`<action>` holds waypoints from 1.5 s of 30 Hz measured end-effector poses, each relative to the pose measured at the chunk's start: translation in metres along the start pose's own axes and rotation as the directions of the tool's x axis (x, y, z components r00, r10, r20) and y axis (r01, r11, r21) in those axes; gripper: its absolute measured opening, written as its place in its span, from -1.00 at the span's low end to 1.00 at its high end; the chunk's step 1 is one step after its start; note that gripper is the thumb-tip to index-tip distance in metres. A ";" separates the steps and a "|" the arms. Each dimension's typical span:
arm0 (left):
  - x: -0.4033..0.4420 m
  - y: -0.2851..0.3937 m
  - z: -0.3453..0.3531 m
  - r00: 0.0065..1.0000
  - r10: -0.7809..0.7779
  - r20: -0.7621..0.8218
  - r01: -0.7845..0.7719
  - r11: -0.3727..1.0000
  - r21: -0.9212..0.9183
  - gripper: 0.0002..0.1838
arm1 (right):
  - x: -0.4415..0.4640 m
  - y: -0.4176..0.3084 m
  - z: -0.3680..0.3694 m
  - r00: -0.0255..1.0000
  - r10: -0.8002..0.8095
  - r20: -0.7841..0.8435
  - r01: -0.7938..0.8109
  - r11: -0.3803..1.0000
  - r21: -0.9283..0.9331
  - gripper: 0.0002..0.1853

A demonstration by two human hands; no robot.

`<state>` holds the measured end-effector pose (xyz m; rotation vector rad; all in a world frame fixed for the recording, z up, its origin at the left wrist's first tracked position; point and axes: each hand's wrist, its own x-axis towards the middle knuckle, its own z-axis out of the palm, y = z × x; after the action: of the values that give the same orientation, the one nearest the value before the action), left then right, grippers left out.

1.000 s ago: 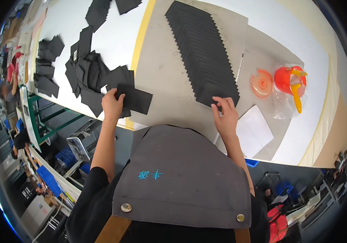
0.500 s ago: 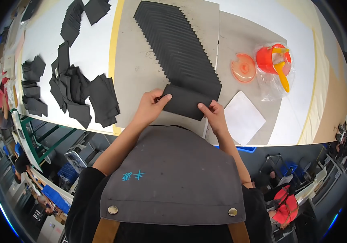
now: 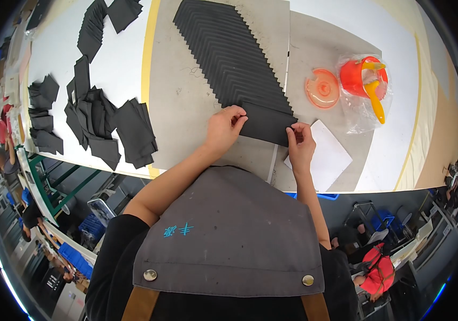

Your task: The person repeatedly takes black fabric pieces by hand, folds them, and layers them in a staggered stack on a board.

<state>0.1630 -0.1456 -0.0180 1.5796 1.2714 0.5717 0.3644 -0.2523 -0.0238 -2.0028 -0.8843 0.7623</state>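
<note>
A flat black rectangular piece (image 3: 265,124) lies between my hands at the near end of a long overlapping row of black pieces (image 3: 226,53). My left hand (image 3: 226,127) pinches its left edge between thumb and fingers. At the opposite edge, my right hand (image 3: 300,142) grips the right corner the same way. The piece overlaps the nearest pieces of the row; its exact material I cannot tell. Partly behind my right hand is a white square sheet (image 3: 328,155).
Black pieces lie in a loose pile (image 3: 92,115) and a fanned stack (image 3: 135,131) at left. To the right stand a red pot (image 3: 351,79) with yellow-handled tools and a translucent orange lid (image 3: 322,89). Other people are at the edges, including a red-clothed person (image 3: 378,273).
Both hands have moved right and slightly away from me with the black piece. Its far edge now lines up more closely with the row's near end.
</note>
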 end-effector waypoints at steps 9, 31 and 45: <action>0.002 -0.004 0.003 0.999 0.034 -0.005 -0.034 0.997 0.076 -0.89 | 0.004 -0.003 0.001 0.999 -0.031 0.012 0.031 0.996 -0.081 -0.84; 0.004 -0.007 0.007 1.000 0.021 -0.016 -0.020 0.998 0.063 -0.89 | 0.007 0.002 0.005 0.999 -0.051 0.001 0.050 0.990 -0.129 -0.83; 0.009 -0.013 0.011 0.767 0.605 0.213 -0.615 0.598 0.514 -0.66 | 0.008 -0.003 0.003 0.999 -0.030 0.010 0.031 0.983 -0.179 -0.81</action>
<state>0.1694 -0.1424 -0.0359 2.5688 0.8801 0.6276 0.3656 -0.2433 -0.0247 -2.1390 -1.0169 0.6932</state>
